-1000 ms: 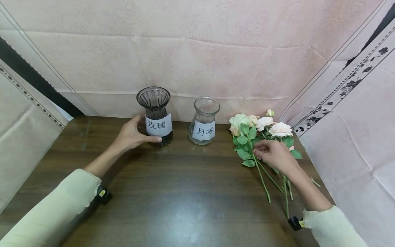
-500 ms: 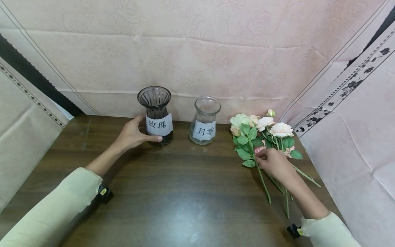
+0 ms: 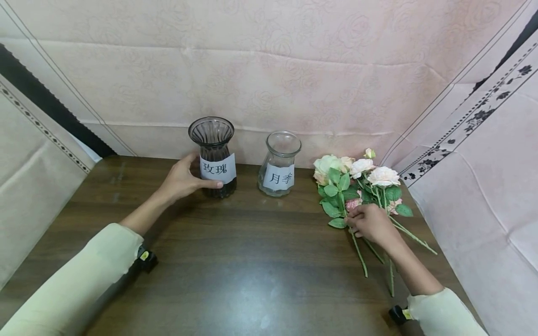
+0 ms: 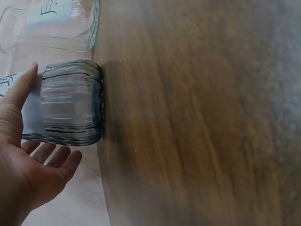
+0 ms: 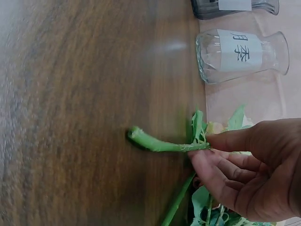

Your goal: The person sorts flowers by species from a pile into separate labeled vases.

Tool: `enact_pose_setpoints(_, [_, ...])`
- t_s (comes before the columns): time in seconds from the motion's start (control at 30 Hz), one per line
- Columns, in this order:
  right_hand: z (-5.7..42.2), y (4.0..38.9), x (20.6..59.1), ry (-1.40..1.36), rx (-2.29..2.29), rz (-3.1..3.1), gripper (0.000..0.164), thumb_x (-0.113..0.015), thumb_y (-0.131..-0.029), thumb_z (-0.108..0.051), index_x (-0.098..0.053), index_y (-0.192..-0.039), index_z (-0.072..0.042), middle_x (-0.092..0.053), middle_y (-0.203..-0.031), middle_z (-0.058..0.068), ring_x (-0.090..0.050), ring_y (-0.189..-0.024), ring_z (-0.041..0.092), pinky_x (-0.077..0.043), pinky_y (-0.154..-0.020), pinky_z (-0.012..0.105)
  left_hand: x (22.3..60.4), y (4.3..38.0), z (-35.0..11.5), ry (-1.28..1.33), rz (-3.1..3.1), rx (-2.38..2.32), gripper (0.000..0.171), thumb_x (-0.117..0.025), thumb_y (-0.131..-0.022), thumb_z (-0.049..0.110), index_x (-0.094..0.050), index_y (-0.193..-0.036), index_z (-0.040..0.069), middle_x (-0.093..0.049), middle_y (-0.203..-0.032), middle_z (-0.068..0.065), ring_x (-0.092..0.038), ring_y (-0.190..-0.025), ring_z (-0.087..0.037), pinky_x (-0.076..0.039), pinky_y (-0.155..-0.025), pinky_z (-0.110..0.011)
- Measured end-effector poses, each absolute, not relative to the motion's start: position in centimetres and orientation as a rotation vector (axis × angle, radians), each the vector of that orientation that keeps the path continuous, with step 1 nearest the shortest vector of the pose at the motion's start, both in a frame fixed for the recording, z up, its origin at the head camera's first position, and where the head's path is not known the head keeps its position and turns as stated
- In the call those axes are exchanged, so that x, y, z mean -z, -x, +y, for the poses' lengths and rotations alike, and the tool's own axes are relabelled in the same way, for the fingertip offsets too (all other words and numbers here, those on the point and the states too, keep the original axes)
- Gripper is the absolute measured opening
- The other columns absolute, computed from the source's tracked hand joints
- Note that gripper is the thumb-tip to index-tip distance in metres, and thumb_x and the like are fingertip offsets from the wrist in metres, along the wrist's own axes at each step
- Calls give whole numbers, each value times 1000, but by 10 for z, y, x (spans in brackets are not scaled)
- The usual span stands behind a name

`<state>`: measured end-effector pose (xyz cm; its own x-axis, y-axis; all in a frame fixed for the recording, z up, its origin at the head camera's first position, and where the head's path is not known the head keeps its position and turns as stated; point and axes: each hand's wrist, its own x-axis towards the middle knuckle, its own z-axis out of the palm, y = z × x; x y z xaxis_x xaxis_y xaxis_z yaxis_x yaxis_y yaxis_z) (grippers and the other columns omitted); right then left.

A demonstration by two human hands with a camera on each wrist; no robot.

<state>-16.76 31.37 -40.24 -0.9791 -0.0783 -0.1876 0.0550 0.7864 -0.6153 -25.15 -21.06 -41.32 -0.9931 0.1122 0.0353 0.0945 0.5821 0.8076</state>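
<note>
Smoky glass under my left hand (image 3: 183,179) in the head view: thumb across the front of the dark vase (image 3: 210,151), fingers round its side, the vase upright on the wooden table (image 3: 210,261), its paper label (image 3: 217,169) facing me. Near it, not touching, stands the clear vase (image 3: 280,159), and off to the right my right hand (image 3: 371,225) pinches a green stem (image 3: 359,253) among the pale flowers (image 3: 382,177). Trouble could start right here: leaves (image 3: 332,211) overlap, so a hasty lift might drag neighbouring stems towards the table's edge. Over to the left wrist view: thumb on the dark vase, fingertips poking out past its other side. That hold looks light to me; a careless shove could send it sideways into the clear one. And now the right wrist view: thumb and fingers nip the stem close to a leaf, its cut end sticking out free. Thin stem, small pinch, so it could twist and swing its bloom astray. Whether anything is snagged beneath, I can't tell.
</note>
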Motion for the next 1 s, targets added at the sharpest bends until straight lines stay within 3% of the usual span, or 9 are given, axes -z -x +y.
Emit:
enact_pose_setpoints(0.33, [312, 165, 397, -176, 1078, 2625, 26, -88, -98, -17, -74, -101, 4, -83, -86, 14, -79, -72, 16, -70, -70, 34, 414, 254, -210, -196, 2732, -1428, 120, -103, -78, 58, -43, -171, 12, -65, -156, -16, -63, -143, -38, -53, -118, -60])
enact_pose_setpoints(0.5, [313, 164, 397, -150, 1030, 2607, 16, -84, -98, -12, -78, -96, 3, -83, -84, 13, -79, -72, 17, -69, -68, 35, 415, 256, -209, -239, 2716, -1474, 112, -105, -78, 52, -48, -168, 17, -65, -156, -13, -61, -144, -36, -51, -119, -60])
enact_pose_setpoints(0.67, [314, 166, 397, -117, 1073, 2580, 13, -71, -103, 0, -79, -106, 11, -84, -98, 24, -82, -75, 20, -70, -71, 36, 415, 257, -208, -256, 2693, -1493, 107, -105, -80, 50, -50, -165, 16, -67, -154, -14, -63, -143, -36, -51, -118, -60])
enact_pose_setpoints(0.8, [314, 167, 397, -129, 1168, 2540, 17, -70, -106, 4, -75, -115, 17, -83, -108, 31, -85, -80, 24, -70, -74, 36, 416, 257, -209, -261, 2699, -1455, 105, -102, -82, 53, -51, -164, 14, -69, -151, -15, -66, -139, -37, -54, -115, -58])
enact_pose_setpoints(1.0, [312, 168, 398, -129, 1238, 2534, 23, -74, -106, 1, -72, -121, 18, -83, -110, 31, -86, -83, 28, -70, -77, 37, 421, 261, -212, -317, 2757, -1382, 99, -99, -85, 56, -53, -161, 13, -73, -146, -15, -71, -132, -36, -58, -108, -55])
